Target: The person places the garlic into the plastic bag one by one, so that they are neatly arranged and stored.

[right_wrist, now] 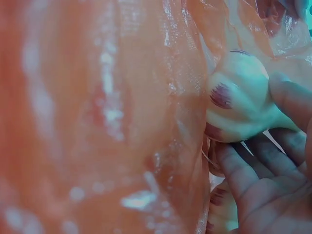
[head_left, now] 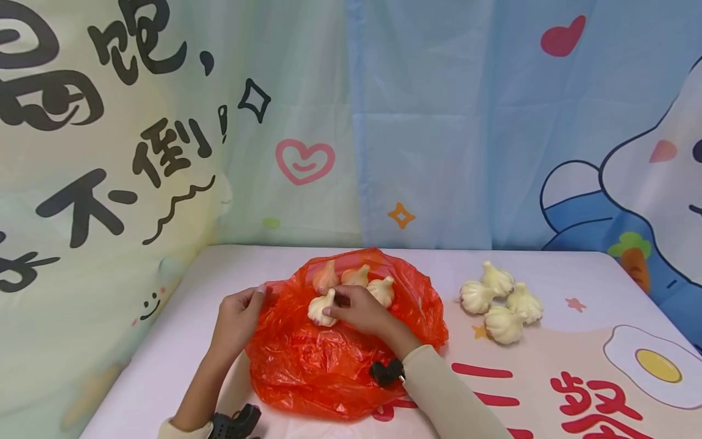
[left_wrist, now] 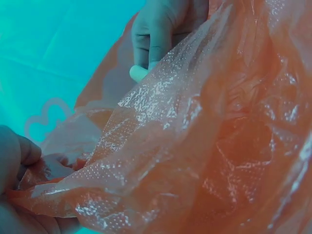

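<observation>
A crumpled red plastic bag [head_left: 323,378] lies in the middle of the table, its mouth spread toward the back. My left hand [head_left: 239,317] pinches the bag's left edge; in the left wrist view its fingers [left_wrist: 19,151] grip the thin plastic. With thumb and fingers, my right hand [head_left: 359,308] holds a garlic bulb [head_left: 322,310] at the bag's mouth. Purple streaks mark that bulb [right_wrist: 239,97] in the right wrist view. Behind it, three more garlic bulbs show at the bag's opening, one of them a bulb [head_left: 382,291] just past my right hand.
To the right of the bag, several garlic bulbs [head_left: 504,325] sit in a tight cluster on the table [head_left: 559,274]. The table cover carries a printed fried egg and red lettering. A patterned curtain [head_left: 422,122] hangs behind the table's back edge.
</observation>
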`<state>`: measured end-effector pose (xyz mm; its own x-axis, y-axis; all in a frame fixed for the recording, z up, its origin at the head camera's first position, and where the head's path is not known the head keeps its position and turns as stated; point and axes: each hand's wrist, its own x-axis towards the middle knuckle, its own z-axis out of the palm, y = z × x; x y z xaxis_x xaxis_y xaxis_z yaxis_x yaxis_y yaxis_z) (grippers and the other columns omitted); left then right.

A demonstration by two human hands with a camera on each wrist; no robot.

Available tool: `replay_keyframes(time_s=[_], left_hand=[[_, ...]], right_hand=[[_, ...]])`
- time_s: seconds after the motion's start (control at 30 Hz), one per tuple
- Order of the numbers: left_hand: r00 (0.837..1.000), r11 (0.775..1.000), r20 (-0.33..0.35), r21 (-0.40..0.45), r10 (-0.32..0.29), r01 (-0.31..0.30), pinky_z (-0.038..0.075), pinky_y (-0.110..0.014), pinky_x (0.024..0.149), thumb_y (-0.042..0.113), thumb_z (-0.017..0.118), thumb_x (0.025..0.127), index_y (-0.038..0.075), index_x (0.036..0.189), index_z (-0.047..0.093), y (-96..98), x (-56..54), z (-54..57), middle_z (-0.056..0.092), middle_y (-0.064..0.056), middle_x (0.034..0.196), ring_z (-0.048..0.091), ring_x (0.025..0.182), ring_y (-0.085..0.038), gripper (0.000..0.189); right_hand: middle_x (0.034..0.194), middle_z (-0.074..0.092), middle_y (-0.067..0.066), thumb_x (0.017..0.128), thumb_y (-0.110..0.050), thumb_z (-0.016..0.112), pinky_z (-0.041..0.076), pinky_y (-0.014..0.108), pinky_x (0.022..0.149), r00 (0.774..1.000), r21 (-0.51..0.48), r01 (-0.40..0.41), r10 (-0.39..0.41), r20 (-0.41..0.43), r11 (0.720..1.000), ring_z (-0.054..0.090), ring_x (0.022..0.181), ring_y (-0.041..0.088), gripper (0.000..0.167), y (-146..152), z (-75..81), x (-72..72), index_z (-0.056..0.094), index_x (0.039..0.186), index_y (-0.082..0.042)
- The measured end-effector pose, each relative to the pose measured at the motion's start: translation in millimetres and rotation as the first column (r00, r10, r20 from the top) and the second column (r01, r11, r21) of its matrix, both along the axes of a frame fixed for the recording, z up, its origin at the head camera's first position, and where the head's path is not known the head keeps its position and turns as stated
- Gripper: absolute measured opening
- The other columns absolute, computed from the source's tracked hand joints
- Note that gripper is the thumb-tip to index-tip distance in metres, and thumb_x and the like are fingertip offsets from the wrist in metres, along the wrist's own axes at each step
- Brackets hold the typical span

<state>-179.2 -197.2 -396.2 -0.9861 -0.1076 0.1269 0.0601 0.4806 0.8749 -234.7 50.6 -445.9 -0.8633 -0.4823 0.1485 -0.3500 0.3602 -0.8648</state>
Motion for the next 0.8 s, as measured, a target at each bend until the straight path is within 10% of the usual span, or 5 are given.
replay_keyframes(time_s=[0.3, 0.8], left_hand=[[1.0, 1.0, -0.012, -0.001, -0.002, 0.002, 0.052, -0.023, 0.064, 0.033, 0.048, 0.103, 0.0, 0.101, 0.073, -0.3, 0.1, 0.0, 0.07, -0.012, 0.088, 0.058, 0.077, -0.025, 0.042], [1.0, 1.0, -0.012, -0.015, -0.005, 0.004, 0.054, -0.024, 0.073, 0.033, 0.047, 0.104, 0.001, 0.104, 0.073, -1.3, -1.7, 0.4, 0.071, -0.012, 0.095, 0.063, 0.084, -0.024, 0.041]], right_hand=[[0.097, 0.066, -0.002, 0.094, -0.028, 0.067, 0.051, 0.033, 0.087, 0.999, 0.042, 0.046, -0.045, -0.011, 0.998, 0.059, 0.09, 0.016, 0.021, 0, 0.0, 2.9, 0.069, 0.104, -0.01], [0.126, 0.063, 0.003, 0.09, -0.02, 0.071, 0.047, 0.035, 0.095, 1.0, -0.041, -0.006, 0.005, -0.007, 0.999, 0.056, 0.12, 0.02, 0.043, 9, 14.2, 7.4, 0.062, 0.13, -0.008]])
